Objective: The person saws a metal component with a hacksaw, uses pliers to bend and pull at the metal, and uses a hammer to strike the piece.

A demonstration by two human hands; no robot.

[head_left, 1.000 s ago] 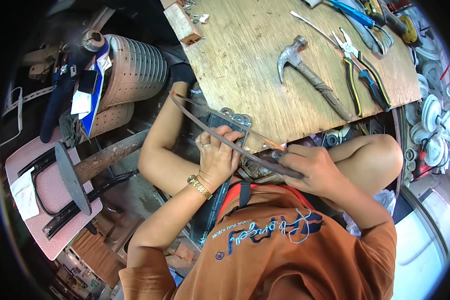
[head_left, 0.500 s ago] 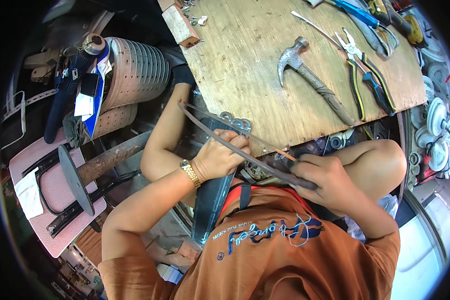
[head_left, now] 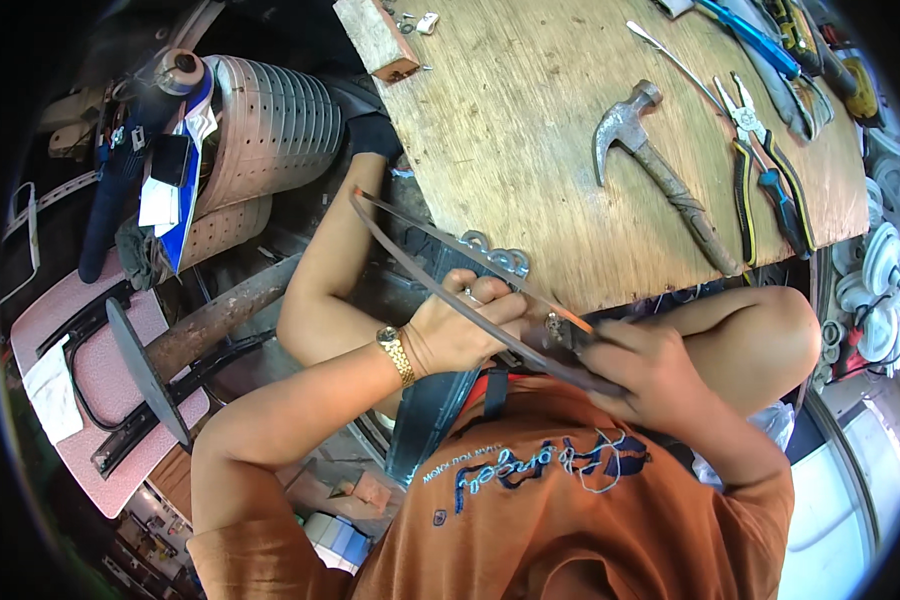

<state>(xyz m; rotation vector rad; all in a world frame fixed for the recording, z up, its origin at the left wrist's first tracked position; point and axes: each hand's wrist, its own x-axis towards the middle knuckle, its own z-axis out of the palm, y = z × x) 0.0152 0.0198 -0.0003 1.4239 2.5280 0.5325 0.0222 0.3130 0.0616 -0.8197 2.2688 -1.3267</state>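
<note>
Hands had been drawn slightly closer to the chest than a second before, and the long metal strip (head_left: 450, 285) had been tilted so that its far end stood higher against the counter (head_left: 530, 150) edge; the work on the strip therefore appeared to be under way, not finished. The left hand (head_left: 465, 330) was seen with its fingers (head_left: 490, 300) curled round the middle of the strip, clamped on it. The right hand (head_left: 650, 375) was closed on the strip's near end, where a small orange-tipped piece (head_left: 570, 325) was pressed against it; what that piece was could not be told. The strip was thin, flat, dark and gently bowed, held in the air between the counter edge and the orange shirt (head_left: 570, 500). A gold link watch (head_left: 398, 355) was worn on the left wrist. On the pale, grainy plywood counter lay a claw hammer (head_left: 660, 170) with a worn steel head, yellow-handled pliers (head_left: 745, 165) and a rough wooden block (head_left: 375, 40).
</note>
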